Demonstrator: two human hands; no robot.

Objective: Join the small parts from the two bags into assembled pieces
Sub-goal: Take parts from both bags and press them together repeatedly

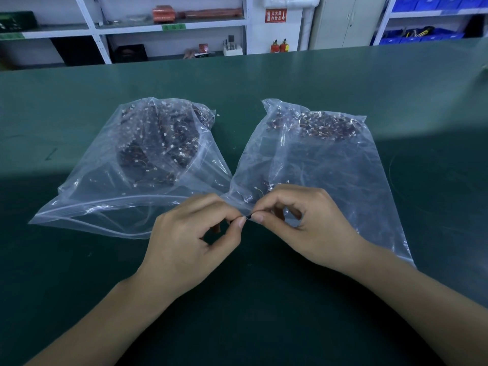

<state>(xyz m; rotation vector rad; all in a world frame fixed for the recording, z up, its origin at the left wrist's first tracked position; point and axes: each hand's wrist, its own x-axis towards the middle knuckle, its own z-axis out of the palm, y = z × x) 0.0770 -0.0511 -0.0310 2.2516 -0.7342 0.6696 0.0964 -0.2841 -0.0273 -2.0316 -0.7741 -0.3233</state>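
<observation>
Two clear plastic bags lie side by side on the green table [79, 273]. The left bag [87, 180] and the right bag [351, 170] each hold a heap of small dark parts with thin wires and white connectors. In front of where the bags meet, my left hand [190, 244] and my right hand [298, 220] come together. Both pinch a tiny dark part [248, 217] between thumb and forefinger, tips almost touching. The part is mostly hidden by my fingers. My right hand rests over the right bag's open lower edge.
The left bag's mouth gapes open toward me. Beyond the table's far edge stand white shelves [171, 25] with boxes, two red fire extinguishers [278, 46] and blue bins [422, 35] at the back right.
</observation>
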